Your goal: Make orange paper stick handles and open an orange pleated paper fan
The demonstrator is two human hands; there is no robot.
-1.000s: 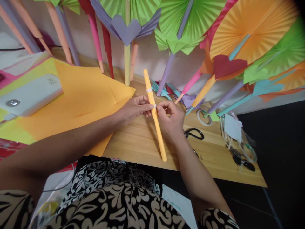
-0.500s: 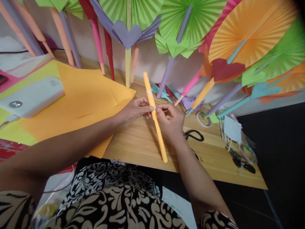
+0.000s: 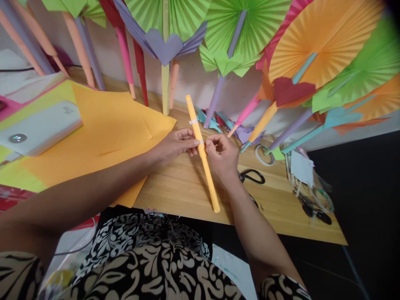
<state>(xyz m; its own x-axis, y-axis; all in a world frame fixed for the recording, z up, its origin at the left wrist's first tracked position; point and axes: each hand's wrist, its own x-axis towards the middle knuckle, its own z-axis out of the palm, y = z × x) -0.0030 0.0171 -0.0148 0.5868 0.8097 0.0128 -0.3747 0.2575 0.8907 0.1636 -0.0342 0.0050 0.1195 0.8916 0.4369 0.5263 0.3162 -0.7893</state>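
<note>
A rolled orange paper tube (image 3: pixel 208 179) slants in front of me, thicker in its upper part and thinner below. Two whitish strips of tape cross the thicker part; the upper strip (image 3: pixel 193 122) has a loose end sticking out on the left. My left hand (image 3: pixel 183 141) grips the tube from the left, thumb and fingers closed at the lower strip. On the other side, my right hand (image 3: pixel 220 152) is closed in a pinch at the end of the lower tape strip (image 3: pixel 201 142). Its fingertips partly hide what they hold.
Orange paper sheets (image 3: pixel 106 125) and a white power bank (image 3: pixel 40 127) lie at left. Black-handled scissors (image 3: pixel 253 176) sit beside my right wrist, with a tape roll (image 3: pixel 264 155) beyond. Pleated paper fans (image 3: pixel 243 29) on paper sticks lean along the wall. Paper scraps (image 3: pixel 246 134) lie below them.
The lower tape strip, which stood up at my fingertips, now lies flatter on the tube. The upper strip's loose end now shows. Both hands stay at nearly the same place.
</note>
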